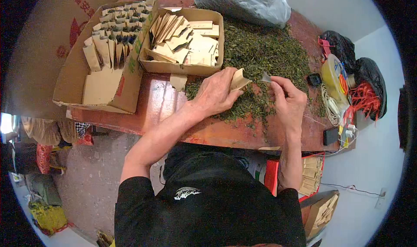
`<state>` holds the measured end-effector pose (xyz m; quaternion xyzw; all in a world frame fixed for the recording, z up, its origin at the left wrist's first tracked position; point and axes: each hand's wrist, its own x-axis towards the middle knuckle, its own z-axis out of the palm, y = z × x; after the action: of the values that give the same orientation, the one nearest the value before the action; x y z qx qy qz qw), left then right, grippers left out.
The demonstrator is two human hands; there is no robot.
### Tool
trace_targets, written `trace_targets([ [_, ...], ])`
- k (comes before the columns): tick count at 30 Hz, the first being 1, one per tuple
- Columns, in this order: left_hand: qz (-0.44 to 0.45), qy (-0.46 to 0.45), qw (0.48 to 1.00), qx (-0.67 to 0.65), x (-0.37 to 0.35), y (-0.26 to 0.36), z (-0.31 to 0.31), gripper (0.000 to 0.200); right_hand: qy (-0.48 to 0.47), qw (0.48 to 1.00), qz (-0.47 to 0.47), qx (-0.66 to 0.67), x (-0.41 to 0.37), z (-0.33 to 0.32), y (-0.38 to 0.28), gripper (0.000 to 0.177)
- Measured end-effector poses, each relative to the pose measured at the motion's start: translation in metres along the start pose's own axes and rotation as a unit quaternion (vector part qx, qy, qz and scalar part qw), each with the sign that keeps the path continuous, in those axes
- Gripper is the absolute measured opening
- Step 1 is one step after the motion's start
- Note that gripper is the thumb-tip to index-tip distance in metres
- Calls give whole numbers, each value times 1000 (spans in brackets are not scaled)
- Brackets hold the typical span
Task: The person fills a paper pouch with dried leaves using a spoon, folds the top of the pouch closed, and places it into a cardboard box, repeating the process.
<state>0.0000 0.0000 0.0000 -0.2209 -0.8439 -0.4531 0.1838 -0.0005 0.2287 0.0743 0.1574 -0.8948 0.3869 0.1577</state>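
Note:
My left hand (pixel 216 90) is closed around a small brown paper bag (pixel 239 80), whose opening faces right. My right hand (pixel 288 100) pinches a small, greyish, translucent scoop-like piece (pixel 266 77) between thumb and fingers, just to the right of the bag and apart from it. Under and behind both hands spreads a wide heap of dried green leaves (pixel 269 51). Left of the heap, a cardboard box (pixel 182 69) holds loose flat paper bags. Beside it, a longer carton (pixel 126 106) contains rows of upright paper bags with dark leaf showing at their tops.
A clear plastic sack (pixel 247 6) lies at the back of the red table (pixel 195 136). On the right are black bags (pixel 371 79), red ties (pixel 364 98) and a black charger-like block (pixel 330 136). Below the table's right edge stands a red-sided box (pixel 272 175) of paper bags.

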Motion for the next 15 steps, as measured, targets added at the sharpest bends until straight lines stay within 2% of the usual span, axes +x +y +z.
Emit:
trace_targets([
  [2, 2, 2, 1000, -2, 0, 0, 0, 47, 5, 1000, -19, -5, 0, 1, -1, 16],
  [5, 0, -9, 1000, 11, -2, -4, 3, 57, 14, 999, -43, -23, 0, 2, -1, 15],
  [11, 14, 8, 1000, -5, -2, -3, 4, 50, 34, 989, -121, -79, 2, 4, -7, 17],
  [15, 7, -2, 1000, 3, -2, -3, 2, 54, 35, 986, -133, -90, 0, 6, -10, 16],
])
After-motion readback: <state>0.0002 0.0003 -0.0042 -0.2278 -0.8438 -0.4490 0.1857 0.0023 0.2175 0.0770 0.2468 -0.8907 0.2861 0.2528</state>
